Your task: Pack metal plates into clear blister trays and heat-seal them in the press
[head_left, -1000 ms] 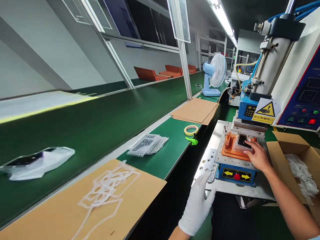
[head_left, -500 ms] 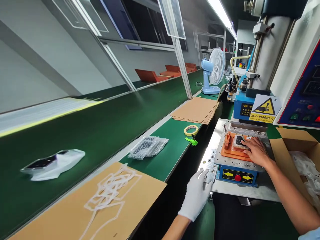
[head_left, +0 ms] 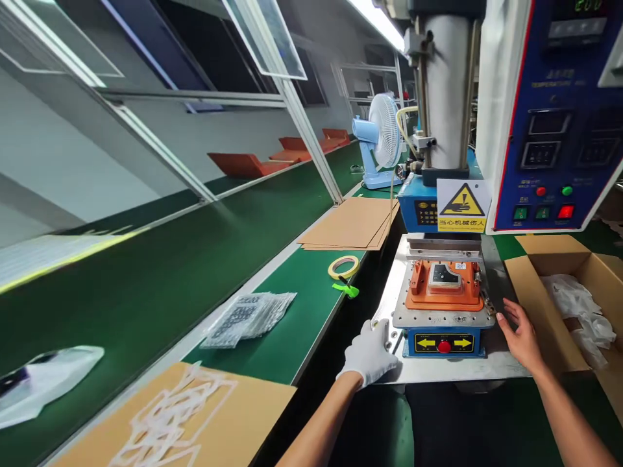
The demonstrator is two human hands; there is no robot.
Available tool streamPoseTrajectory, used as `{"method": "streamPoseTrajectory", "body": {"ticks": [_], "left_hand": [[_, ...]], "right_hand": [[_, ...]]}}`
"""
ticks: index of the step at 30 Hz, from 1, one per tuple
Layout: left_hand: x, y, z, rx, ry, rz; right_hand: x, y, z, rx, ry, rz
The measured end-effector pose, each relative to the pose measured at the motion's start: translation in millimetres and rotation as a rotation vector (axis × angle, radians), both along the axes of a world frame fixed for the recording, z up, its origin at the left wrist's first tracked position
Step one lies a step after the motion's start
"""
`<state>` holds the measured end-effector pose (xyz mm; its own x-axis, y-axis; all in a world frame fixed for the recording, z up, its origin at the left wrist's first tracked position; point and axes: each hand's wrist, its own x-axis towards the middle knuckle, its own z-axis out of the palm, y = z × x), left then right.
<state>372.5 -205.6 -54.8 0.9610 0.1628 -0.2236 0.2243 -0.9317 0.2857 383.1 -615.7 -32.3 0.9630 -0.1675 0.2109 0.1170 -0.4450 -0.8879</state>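
My left hand (head_left: 370, 353), in a white glove, rests low on the left part of the metal base plate (head_left: 438, 371), beside the blue press base with its red button (head_left: 444, 347); its fingers lie over a strip with holes and hold nothing that shows. My bare right hand (head_left: 523, 334) is off the right side of that base, fingers apart and empty. Between the hands, an orange fixture (head_left: 442, 299) sits on a drilled metal plate. A dark flat piece with a light border (head_left: 444, 275) lies in the fixture's middle, uncovered.
The press head with a warning sign (head_left: 461, 206) hangs above the fixture. To the right are a control box (head_left: 549, 162) and an open carton (head_left: 549, 311) with white wrapping. At left lie bagged parts (head_left: 248, 319), a tape roll (head_left: 343, 267) and white strips on cardboard (head_left: 170, 415).
My right hand has left the piece in the fixture and moved to the right side of the base. My left hand remains at the left plate. The view has turned right.
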Motion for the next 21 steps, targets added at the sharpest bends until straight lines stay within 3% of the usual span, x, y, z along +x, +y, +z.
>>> {"method": "streamPoseTrajectory", "body": {"ticks": [4,8,11,14,17,19,21], "left_hand": [[14,-5,1.7,0.018,-0.09,0.053],[24,-13,8.3,0.012,-0.06,0.097],[14,-11,13.6,-0.028,-0.086,0.158],[-13,2,22.2,-0.225,-0.194,0.219],[-36,15,44.5,-0.377,-0.328,0.199],[-37,17,69.9,-0.34,-0.426,0.124],[-22,13,101.4,-0.263,-0.507,-0.051]], "right_hand": [[1,15,12.5,-0.036,-0.026,0.028],[20,35,29.6,-0.158,-0.154,0.089],[38,43,35.6,-0.19,-0.173,0.107],[52,47,37.8,-0.216,-0.158,0.127],[60,52,40.5,-0.258,-0.143,0.127],[63,56,43.8,-0.291,-0.126,0.099],[66,61,48.1,-0.33,-0.095,0.05]]}}
